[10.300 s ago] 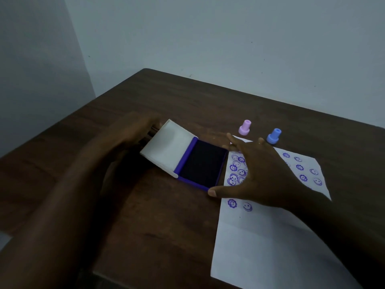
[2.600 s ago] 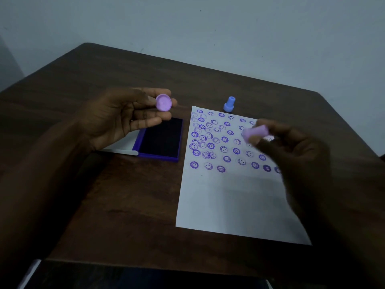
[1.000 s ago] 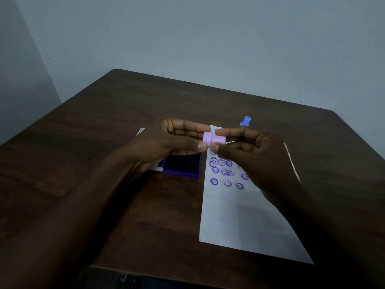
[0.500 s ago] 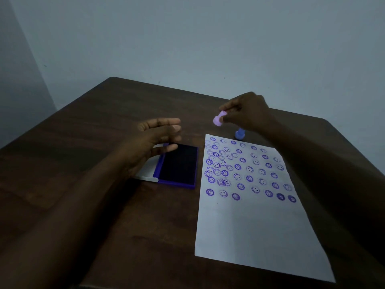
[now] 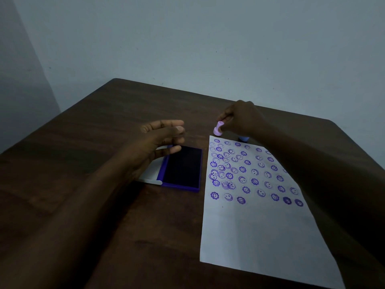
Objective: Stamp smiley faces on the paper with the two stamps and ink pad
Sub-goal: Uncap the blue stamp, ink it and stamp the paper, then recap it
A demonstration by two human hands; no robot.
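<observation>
- We see the pink stamp pinched in the right hand, fingers closed on its top, its base at or just over the table just past the paper's far left corner
- The blue stamp stands just right of it, mostly hidden under that hand
- Our left hand hovers open and empty over the far edge of the ink pad, lid folded out to the left
- The paper's far half is packed with purple faces; its near half is blank
- We judge the stamp is being set down: lower it straight, upright, off the paper and clear of the blue stamp, then loosen the fingers
- The table is dark wood, bare otherwise
- The room is dim, with plain pale walls behind
</observation>
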